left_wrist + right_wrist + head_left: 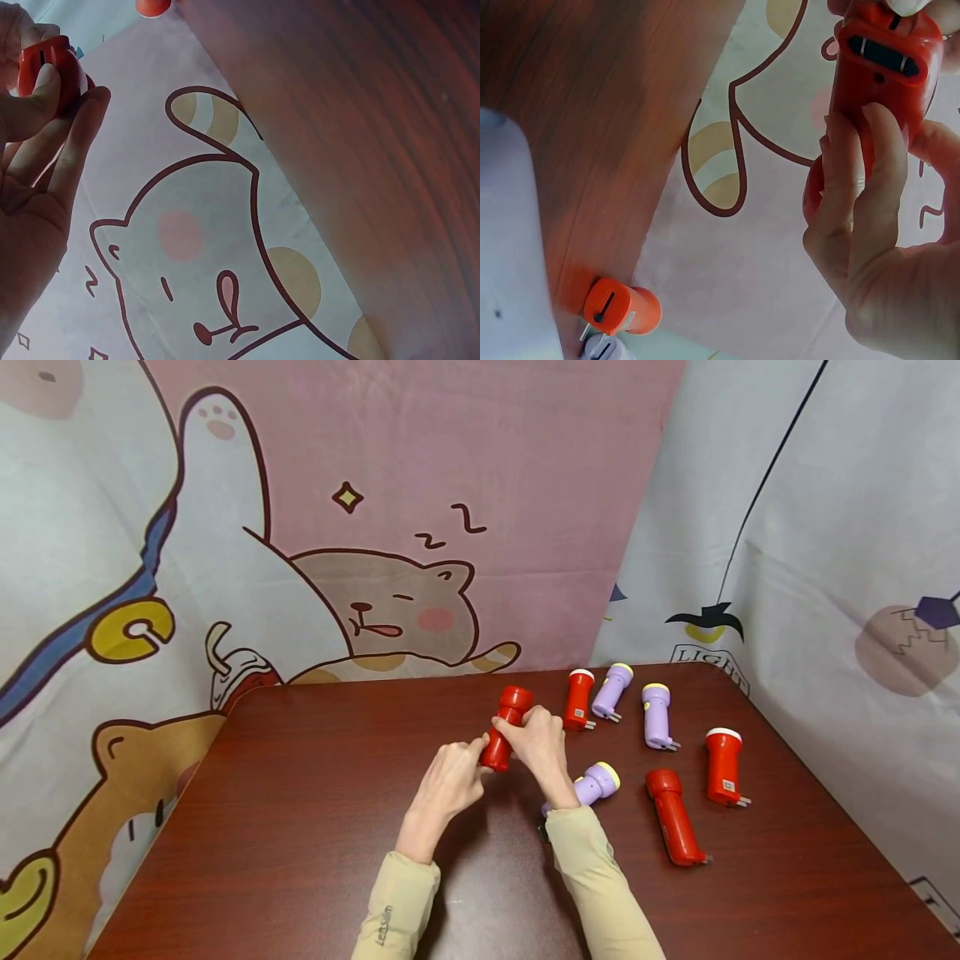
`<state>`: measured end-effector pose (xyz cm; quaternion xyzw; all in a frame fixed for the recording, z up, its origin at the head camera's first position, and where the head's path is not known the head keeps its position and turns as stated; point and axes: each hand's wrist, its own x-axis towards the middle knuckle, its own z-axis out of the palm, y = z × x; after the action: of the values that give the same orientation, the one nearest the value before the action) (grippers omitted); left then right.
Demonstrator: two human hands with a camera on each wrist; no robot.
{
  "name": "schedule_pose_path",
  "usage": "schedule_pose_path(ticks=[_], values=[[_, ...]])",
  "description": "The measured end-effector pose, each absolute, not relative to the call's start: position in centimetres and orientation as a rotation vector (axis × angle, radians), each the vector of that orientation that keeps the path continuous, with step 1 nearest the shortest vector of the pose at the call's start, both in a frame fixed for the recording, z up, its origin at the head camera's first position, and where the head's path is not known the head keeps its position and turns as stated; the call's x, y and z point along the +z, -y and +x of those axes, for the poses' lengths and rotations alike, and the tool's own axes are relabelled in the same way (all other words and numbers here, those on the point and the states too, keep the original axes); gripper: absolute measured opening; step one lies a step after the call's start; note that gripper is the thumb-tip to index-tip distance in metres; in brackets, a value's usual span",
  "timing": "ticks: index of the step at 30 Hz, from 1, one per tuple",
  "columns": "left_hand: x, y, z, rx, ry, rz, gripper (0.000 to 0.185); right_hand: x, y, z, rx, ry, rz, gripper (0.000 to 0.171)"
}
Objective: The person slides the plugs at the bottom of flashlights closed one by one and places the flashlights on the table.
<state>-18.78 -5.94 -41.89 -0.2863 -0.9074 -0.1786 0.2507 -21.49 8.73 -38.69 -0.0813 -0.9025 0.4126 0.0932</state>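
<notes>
"LIGHT", "ZZ" on backdrop (540,460); perhaps "Lensun" on left sleeve (401,893)

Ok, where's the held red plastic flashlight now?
In the head view, the red plastic flashlight is just right of centre, held by the left hand and right hand, left of a white-rimmed red flashlight.

Under the grip, a dark reddish-brown wood-grain table (300,827); beyond it, a pink-and-white printed cloth backdrop (570,485) with a sleeping cartoon animal (423,618). Just right of grip, a red plastic flashlight with white rim (578,700), beside a lavender plastic flashlight with yellow rim (612,691); farther right, a second lavender flashlight (656,717) and second white-rimmed red flashlight (723,766). Below right of grip: third lavender flashlight (596,782), partly hidden, and all-red cylindrical flashlight (675,818).
</notes>
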Motion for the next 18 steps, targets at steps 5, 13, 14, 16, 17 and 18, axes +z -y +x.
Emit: schedule_pose_path(ticks=[5, 13, 14, 16, 17, 18], values=[[-41.87, 6.08, -18.76, -0.497, 2.472, -0.788, 0.037, -38.81, -8.67, -21.49, 1.213, 2.678, -0.235, 0.042], [-41.84, 6.09, -18.66, -0.503, 2.473, -0.783, 0.036, -38.89, -8.64, -21.43, 1.241, 2.675, -0.235, 0.042], [-41.84, 6.08, -18.67, -0.504, 2.474, -0.782, 0.035, -38.91, -8.65, -21.43, 1.241, 2.674, -0.235, 0.042], [-41.81, 6.07, -18.64, -0.51, 2.482, -0.777, 0.035, -38.98, -8.64, -21.44, 1.236, 2.673, -0.236, 0.042], [-41.81, 6.07, -18.63, -0.514, 2.486, -0.775, 0.035, -39.03, -8.63, -21.46, 1.232, 2.673, -0.235, 0.042], [-41.81, 6.08, -18.61, -0.52, 2.49, -0.772, 0.035, -39.07, -8.61, -21.47, 1.228, 2.672, -0.234, 0.042]])
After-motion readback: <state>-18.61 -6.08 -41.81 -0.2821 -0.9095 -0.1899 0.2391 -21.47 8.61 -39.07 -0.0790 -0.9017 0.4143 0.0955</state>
